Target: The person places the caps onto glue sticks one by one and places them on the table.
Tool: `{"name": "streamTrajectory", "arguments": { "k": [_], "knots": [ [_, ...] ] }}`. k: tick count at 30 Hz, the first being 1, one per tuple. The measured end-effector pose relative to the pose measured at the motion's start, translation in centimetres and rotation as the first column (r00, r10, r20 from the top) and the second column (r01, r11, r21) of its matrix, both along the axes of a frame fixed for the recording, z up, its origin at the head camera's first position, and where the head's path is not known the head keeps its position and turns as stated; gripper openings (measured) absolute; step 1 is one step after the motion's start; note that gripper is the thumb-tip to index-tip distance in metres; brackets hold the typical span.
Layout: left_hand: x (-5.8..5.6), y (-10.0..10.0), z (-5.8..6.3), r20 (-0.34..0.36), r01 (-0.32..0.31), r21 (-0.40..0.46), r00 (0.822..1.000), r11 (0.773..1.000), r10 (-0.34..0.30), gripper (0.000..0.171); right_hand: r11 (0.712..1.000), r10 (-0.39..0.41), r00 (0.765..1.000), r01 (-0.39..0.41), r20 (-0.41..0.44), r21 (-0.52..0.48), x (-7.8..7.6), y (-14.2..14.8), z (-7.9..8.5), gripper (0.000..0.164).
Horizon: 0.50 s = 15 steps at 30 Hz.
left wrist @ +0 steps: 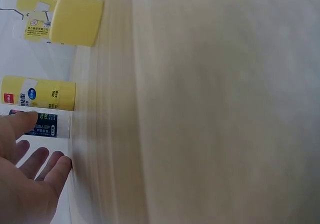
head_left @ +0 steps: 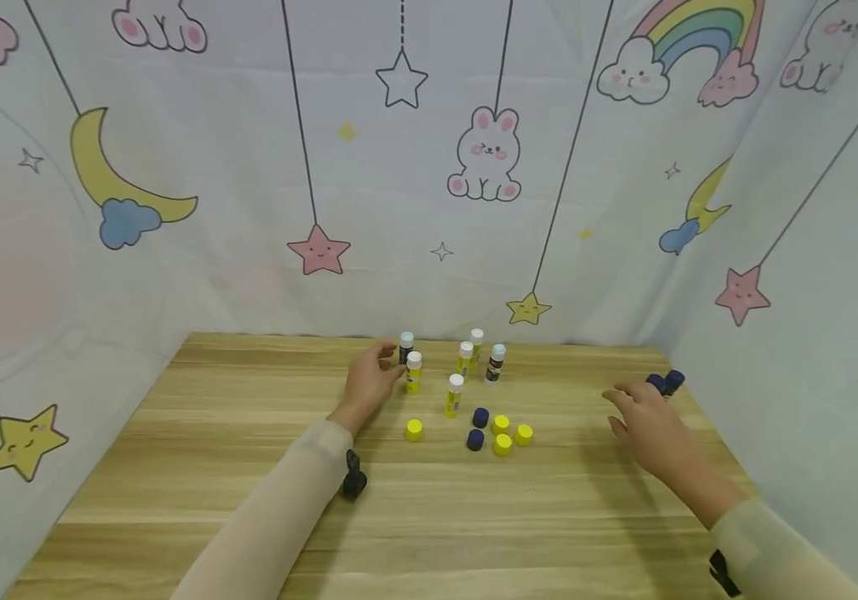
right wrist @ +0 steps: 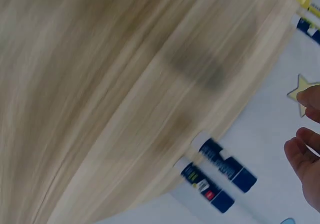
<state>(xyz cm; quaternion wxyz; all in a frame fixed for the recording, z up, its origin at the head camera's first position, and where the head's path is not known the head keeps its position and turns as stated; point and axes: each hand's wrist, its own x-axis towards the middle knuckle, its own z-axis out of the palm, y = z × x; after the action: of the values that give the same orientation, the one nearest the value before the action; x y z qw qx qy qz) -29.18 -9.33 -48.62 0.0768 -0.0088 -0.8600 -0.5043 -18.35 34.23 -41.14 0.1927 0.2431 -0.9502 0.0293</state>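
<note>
My left hand [head_left: 371, 382] is beside an uncapped navy glue stick [head_left: 406, 343], its thumb overlapping that stick [left wrist: 47, 128] in the left wrist view; the fingers are spread loosely behind it. Just in front stands an uncapped yellow glue stick [head_left: 413, 377]. Over the right part of the table, my right hand [head_left: 650, 425] hovers with relaxed fingers and nothing between them. Two capped navy glue sticks [right wrist: 225, 164] stand beyond it, partly hidden by the hand in the head view.
More uncapped sticks, yellow [head_left: 454, 398] and dark [head_left: 495, 363], stand upright at the table's middle back. In front lie several yellow caps [head_left: 502, 444] and two navy caps [head_left: 476, 439]; one yellow cap [head_left: 414, 430] sits apart, to the left. A patterned curtain [head_left: 399, 283] borders the wooden table [head_left: 474, 533].
</note>
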Motion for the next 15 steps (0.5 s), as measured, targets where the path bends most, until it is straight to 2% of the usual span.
{"name": "streamTrajectory", "arguments": {
  "k": [8,15],
  "knots": [
    [-0.7,0.3,0.2,0.020,0.005,0.033,1.000,0.999,-0.006,0.045,0.998,0.027,0.999,-0.026,0.022,-0.052,1.2,-3.0,-1.2,0.043],
    [-0.8,0.5,0.3,0.019,0.009,0.013,1.000,1.000,-0.009,0.044,0.987,-0.037,0.989,0.059,0.145,-0.148,2.8,-5.8,-1.9,0.041]
  ]
}}
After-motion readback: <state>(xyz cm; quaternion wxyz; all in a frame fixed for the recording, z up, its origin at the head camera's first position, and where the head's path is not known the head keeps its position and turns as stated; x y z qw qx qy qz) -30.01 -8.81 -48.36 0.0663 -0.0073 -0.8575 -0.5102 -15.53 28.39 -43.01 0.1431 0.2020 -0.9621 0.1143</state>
